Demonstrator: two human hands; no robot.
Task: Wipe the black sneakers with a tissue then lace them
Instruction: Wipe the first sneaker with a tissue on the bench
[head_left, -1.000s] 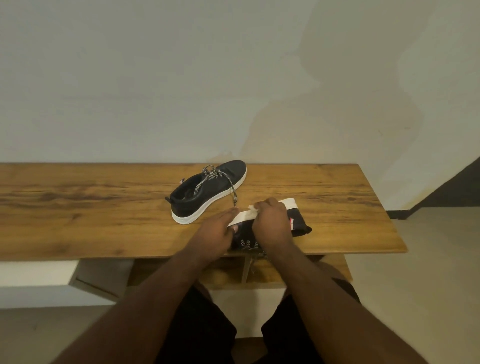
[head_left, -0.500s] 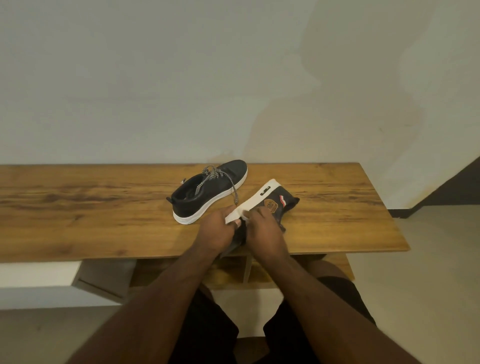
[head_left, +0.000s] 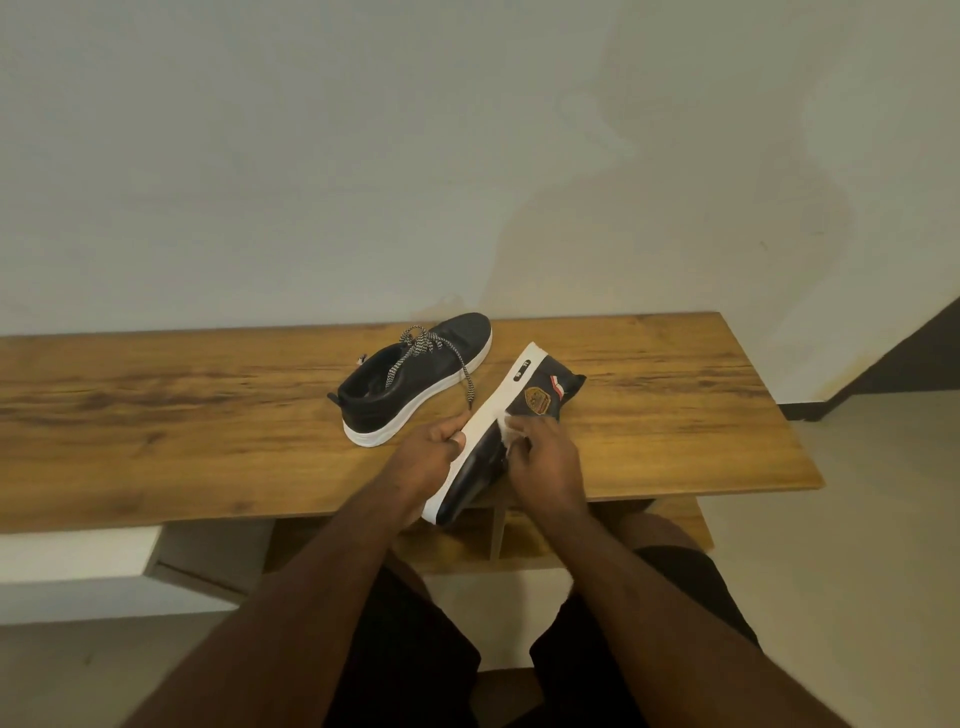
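We see a person seated at a long wooden table (head_left: 156, 415) that stands against a pale wall (head_left: 363, 156), both bare forearms reaching forward over dark shorts (head_left: 415, 649). The left hand (head_left: 431, 452) grips the white sole of a black sneaker (head_left: 478, 467) that is turned on its side, thumb on top near the sole's edge and the fingers curled round behind it. This shoe lies slantwise across the near edge of the table, its toe end hanging out past the edge toward the person and its heel end resting further in, where a gold badge and a small red and white tab show on the black upper. The right hand (head_left: 540, 452) is curled against the black side of the same shoe and pinches a small white tissue (head_left: 506, 423) pressed to it, just beside the sole; only a bit of the tissue shows between the fingers. The second sneaker (head_left: 415, 384) stands upright on the table just beyond the left hand, toe pointing away toward the wall, with black and white speckled laces (head_left: 441, 358) threaded loosely and one end trailing down over its white sole onto the wood. The two shoes sit near each other but we cannot tell whether they touch. Below the tabletop we make out a lower wooden shelf (head_left: 519, 535).
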